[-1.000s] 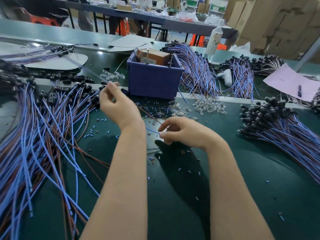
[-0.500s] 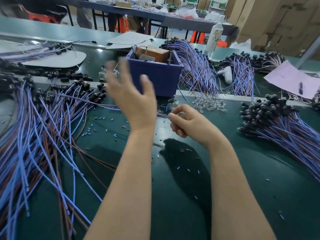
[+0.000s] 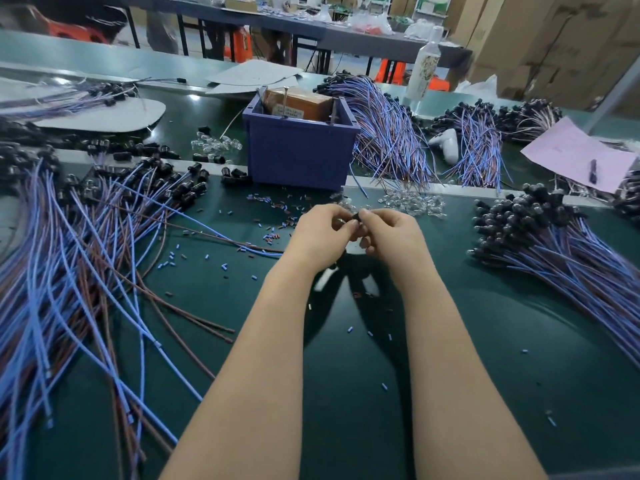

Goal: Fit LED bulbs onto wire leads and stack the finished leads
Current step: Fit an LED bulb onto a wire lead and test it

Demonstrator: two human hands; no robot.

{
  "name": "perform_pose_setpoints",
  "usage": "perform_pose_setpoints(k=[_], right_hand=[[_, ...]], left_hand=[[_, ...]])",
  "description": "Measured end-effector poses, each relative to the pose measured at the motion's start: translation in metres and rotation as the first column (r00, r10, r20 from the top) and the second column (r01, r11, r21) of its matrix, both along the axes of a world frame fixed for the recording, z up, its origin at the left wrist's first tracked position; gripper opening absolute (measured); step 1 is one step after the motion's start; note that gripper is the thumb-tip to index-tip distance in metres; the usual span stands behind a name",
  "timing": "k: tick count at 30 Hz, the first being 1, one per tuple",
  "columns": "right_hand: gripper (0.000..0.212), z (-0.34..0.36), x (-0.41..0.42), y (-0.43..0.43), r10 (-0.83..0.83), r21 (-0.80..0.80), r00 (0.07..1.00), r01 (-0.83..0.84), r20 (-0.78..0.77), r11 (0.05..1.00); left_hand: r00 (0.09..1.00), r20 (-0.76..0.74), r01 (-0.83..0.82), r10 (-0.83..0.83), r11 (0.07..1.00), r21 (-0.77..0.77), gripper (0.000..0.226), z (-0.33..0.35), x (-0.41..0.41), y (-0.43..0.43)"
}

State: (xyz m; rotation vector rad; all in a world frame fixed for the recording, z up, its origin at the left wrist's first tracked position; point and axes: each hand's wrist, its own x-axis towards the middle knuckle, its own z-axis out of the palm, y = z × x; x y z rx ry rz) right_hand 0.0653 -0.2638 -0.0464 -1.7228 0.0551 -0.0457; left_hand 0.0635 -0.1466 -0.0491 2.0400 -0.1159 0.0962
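Both hands meet over the middle of the green desk (image 3: 485, 358), just in front of the blue bin (image 3: 301, 157). L hand (image 3: 320, 233) & R hand (image 3: 393, 233) each pinch the same small black cap (image 3: 355, 216) betw. thumb and forefinger. The fingers (image 3: 364, 213) are narrow, tips nearly touching across it, other fingers curled under. Something shiny sits by the L thumb, too small to tell if it's a bulb. A wire lead (image 3: 249, 249), blue + brown strands, runs from under the L hand out to the left, flat on the desk.

Clear bulbs (image 3: 412, 202) lie in a loose heap just beyond the hands, near the bin's front right corner. A 2nd bulb heap (image 3: 216, 145) sits left of the bin, further back.

Right side: right stack of leads (image 3: 554, 251), black caps bunched at the far end, wires fanning toward the near right edge. Left side: a big loose left spread of leads (image 3: 69, 258), caps at the far end, wires crossing each other.

Cut bits (image 3: 273, 206) of blue and brown sleeve are scattered over the desk, thickest in front of the bin.

The bin holds a brown box (image 3: 298, 103). Behind and right of it lies another back bundle (image 3: 391, 133) of blue/brown wires. Far right: pink paper (image 3: 571, 150) w/ a pen (image 3: 593, 169) on it. A white bottle (image 3: 427, 67) stands upright at the back.
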Motion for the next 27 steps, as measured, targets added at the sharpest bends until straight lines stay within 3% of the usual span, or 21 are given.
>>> perform_pose_setpoints(k=[5, 8, 10, 11, 13, 14, 15, 16, 17, 19, 21, 25, 27], right_hand=[[0.020, -0.002, 0.003, -0.005, 0.001, 0.192, 1.000, -0.004, 0.014, 0.981], [0.022, 0.000, 0.003, -0.003, 0.052, 0.462, 0.998, -0.027, -0.041, 0.886], [0.022, -0.001, 0.004, 0.000, 0.059, 0.547, 0.994, -0.002, -0.087, 0.837], [0.023, -0.002, 0.004, 0.002, 0.028, 0.508, 0.997, 0.015, -0.077, 0.861], [0.024, -0.005, 0.003, 0.005, -0.096, 0.144, 0.994, 0.087, 0.055, 0.986], [0.023, -0.006, 0.003, 0.007, -0.143, -0.087, 0.977, 0.158, 0.159, 0.984], [0.023, -0.006, 0.003, 0.008, -0.164, -0.214, 0.955, 0.219, 0.247, 0.952], [0.024, -0.006, 0.002, 0.009, -0.173, -0.233, 0.942, 0.244, 0.287, 0.941], [0.024, -0.006, 0.002, 0.010, -0.173, -0.183, 0.943, 0.230, 0.283, 0.956], [0.025, -0.004, 0.004, 0.007, -0.163, 0.120, 0.973, 0.145, 0.164, 0.982], [0.027, -0.002, 0.005, 0.004, -0.119, 0.381, 0.992, 0.091, 0.050, 0.920], [0.032, -0.006, 0.008, 0.006, -0.138, 0.393, 0.990, 0.134, -0.019, 0.910], [0.033, -0.007, 0.012, -0.001, -0.219, 0.428, 0.971, 0.241, -0.099, 0.871]], left_hand=[[0.994, 0.071, 0.083, -0.085, 0.996, 0.028, 0.012, 0.004, -0.003, 0.004], [0.990, 0.105, 0.105, -0.097, 0.992, -0.067, 0.010, 0.006, -0.003, 0.009], [0.991, 0.094, 0.105, -0.098, 0.992, -0.075, 0.011, 0.006, -0.003, 0.009], [0.992, 0.088, 0.094, -0.088, 0.994, -0.057, 0.011, 0.005, -0.003, 0.008], [0.995, 0.093, 0.027, -0.030, 0.999, 0.043, 0.013, 0.004, -0.002, 0.004], [0.995, 0.099, -0.009, 0.000, 0.996, 0.089, 0.014, 0.004, -0.002, 0.002], [0.994, 0.103, -0.032, 0.021, 0.994, 0.107, 0.015, 0.004, -0.002, 0.001], [0.994, 0.105, -0.040, 0.029, 0.994, 0.101, 0.015, 0.005, -0.001, 0.000], [0.994, 0.106, -0.031, 0.022, 0.996, 0.085, 0.015, 0.007, -0.001, 0.000], [0.994, 0.106, 0.015, -0.019, 0.999, 0.043, 0.013, 0.011, -0.003, 0.000], [0.994, 0.101, 0.047, -0.050, 0.998, 0.032, 0.014, 0.013, -0.003, 0.000], [0.996, 0.084, 0.014, -0.022, 0.996, 0.093, 0.018, 0.015, -0.004, -0.006], [0.998, 0.066, 0.006, -0.015, 0.991, 0.136, 0.017, 0.015, -0.005, -0.003]])
